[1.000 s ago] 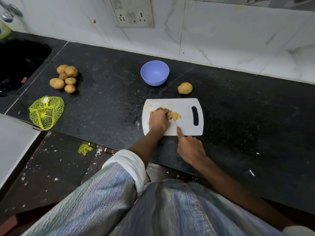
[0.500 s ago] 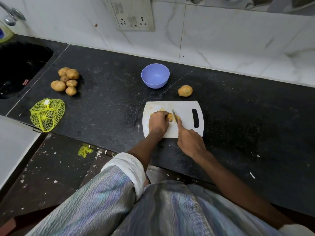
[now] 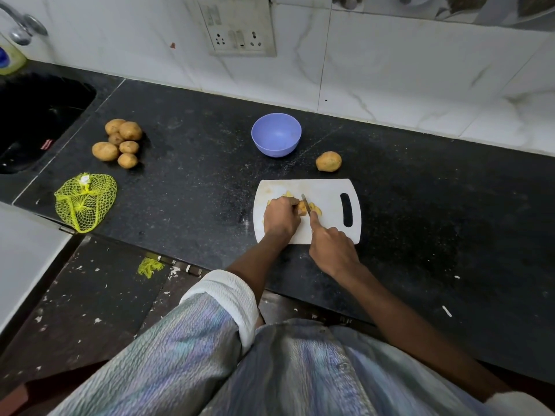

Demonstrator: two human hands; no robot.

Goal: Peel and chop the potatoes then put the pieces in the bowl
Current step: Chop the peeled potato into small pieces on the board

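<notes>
A black counter (image 3: 192,187) carries a white board (image 3: 330,190) at centre. At 12 o'clock from the board sits a blue bowl (image 3: 276,135); at 10 o'clock, a potato pile (image 3: 118,142); at 1 o'clock, a lone potato (image 3: 328,161). On the board, the left hand (image 3: 280,219) grips a peeled potato (image 3: 302,208), perhaps half-cut. The right hand (image 3: 332,250) grips a knife (image 3: 305,202), its blade against the potato, slices (image 3: 314,209) lying beside it.

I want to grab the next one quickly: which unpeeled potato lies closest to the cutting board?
The lone potato just behind the cutting board, right of the purple bowl. The other whole potatoes sit piled far left, near the sink.
</notes>
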